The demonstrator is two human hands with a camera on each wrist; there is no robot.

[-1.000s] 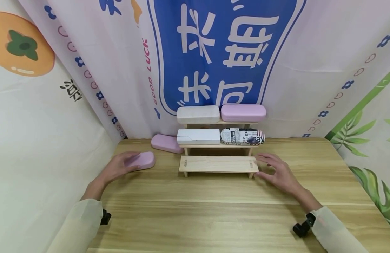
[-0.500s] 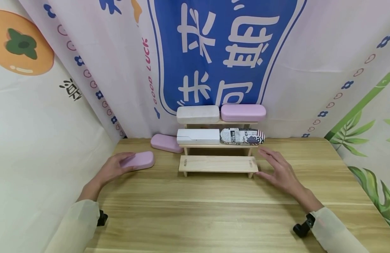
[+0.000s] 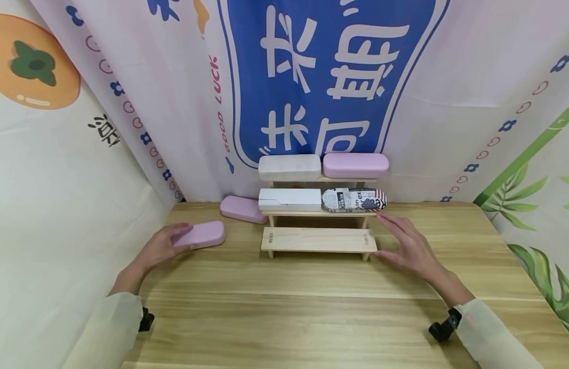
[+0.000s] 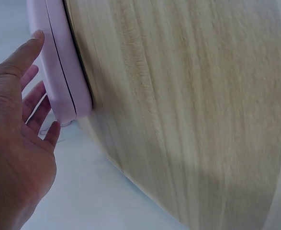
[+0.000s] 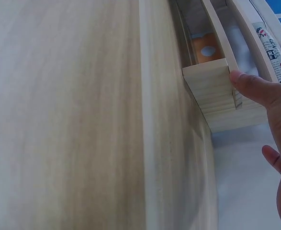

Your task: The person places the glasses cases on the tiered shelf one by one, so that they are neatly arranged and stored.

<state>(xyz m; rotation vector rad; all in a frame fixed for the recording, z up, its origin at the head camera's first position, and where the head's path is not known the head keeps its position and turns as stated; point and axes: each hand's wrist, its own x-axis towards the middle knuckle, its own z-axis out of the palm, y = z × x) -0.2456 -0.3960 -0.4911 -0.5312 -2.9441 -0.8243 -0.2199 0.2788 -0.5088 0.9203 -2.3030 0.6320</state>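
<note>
In the head view, a pink glasses case (image 3: 207,233) lies on the table at left. My left hand (image 3: 157,252) is at its left end, fingers loosely spread. The thumb touches the case (image 4: 66,72) in the left wrist view; the fingers are partly hidden behind it. A three-tier wooden stand (image 3: 318,239) stands at the back centre. My right hand (image 3: 411,253) touches its right end with fingers fairly straight; the thumb is against the lowest tier, the fingertips by the middle tier. In the right wrist view, the thumb of my right hand (image 5: 274,110) presses the stand (image 5: 212,86).
On the top tier sit an off-white case (image 3: 290,167) and a pink case (image 3: 355,165). The middle tier bears a white case (image 3: 290,199) and a newspaper-print case (image 3: 354,199). Another pink case (image 3: 243,209) lies left of the stand. A printed curtain (image 3: 450,102) hangs behind.
My left hand has slid left along the pink case, uncovering more of it, and the case has barely shifted. My right hand's fingers have straightened a little and stay at the stand's end.
</note>
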